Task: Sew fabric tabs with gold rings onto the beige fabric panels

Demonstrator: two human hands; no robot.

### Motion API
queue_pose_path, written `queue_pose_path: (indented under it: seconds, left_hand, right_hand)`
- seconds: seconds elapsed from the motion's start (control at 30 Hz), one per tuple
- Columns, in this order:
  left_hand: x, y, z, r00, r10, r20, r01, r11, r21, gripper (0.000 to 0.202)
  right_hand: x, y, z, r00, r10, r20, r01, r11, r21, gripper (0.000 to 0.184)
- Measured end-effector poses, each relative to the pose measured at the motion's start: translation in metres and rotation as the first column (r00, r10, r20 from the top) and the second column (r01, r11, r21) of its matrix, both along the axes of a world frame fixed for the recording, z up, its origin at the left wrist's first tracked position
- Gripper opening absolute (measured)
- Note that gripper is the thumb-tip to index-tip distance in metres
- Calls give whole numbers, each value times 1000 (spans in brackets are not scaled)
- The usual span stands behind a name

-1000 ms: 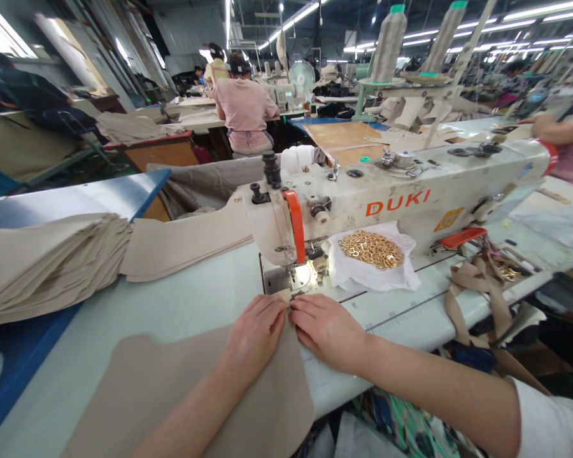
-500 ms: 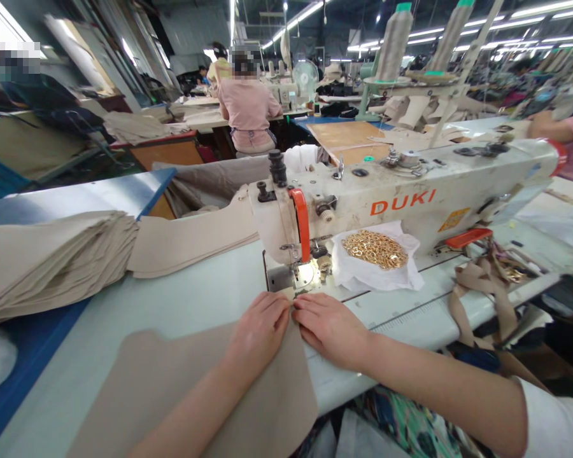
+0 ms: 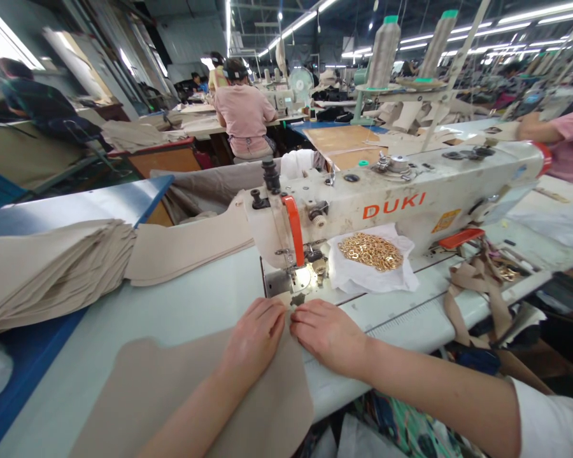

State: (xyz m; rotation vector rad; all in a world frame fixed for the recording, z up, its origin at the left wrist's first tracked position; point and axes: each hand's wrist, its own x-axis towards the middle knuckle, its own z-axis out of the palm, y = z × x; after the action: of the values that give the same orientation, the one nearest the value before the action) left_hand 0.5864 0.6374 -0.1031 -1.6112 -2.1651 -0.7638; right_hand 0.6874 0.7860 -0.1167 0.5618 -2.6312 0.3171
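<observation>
A large beige fabric panel (image 3: 172, 388) lies on the pale sewing table, partly under my left forearm. My left hand (image 3: 256, 337) is closed, its fingertips pinching the panel's upper corner. Close beside it my right hand (image 3: 332, 334) has its fingers pressed together at the same corner, thumb tucked below. The two sets of fingertips nearly meet, and a small pale strip (image 3: 282, 298) shows just beyond them; exactly what lies between the fingers is hidden. Right behind this corner are the lit needle plate (image 3: 303, 277) and head of the sewing machine (image 3: 396, 200).
Gold metal rings (image 3: 370, 252) sit on a white cloth (image 3: 337, 273) by the machine arm. Stacked beige panels (image 3: 57, 267) lie at left, more panels (image 3: 186, 248) behind. Beige straps (image 3: 477, 286) hang at right. Co-workers sit farther off, one in a pink shirt (image 3: 245, 114).
The camera view has shifted slightly, so the machine appears a little further left. Both hands stay at the panel's corner, with the fingertips nearly unchanged.
</observation>
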Motion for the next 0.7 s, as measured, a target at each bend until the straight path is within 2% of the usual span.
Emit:
queue_pose_path:
  seconds: [0.57,0.7]
  left_hand:
    - [0,1,-2,996,-10,85,10,1000,1,18]
    - [0,1,-2,992,-13,128,12,1000,11,17]
  right_hand:
    - [0,0,1,1000,-14,11,14,999,-39,16]
    - [-1,1,4,1000,-7,8,7,1000,0,13]
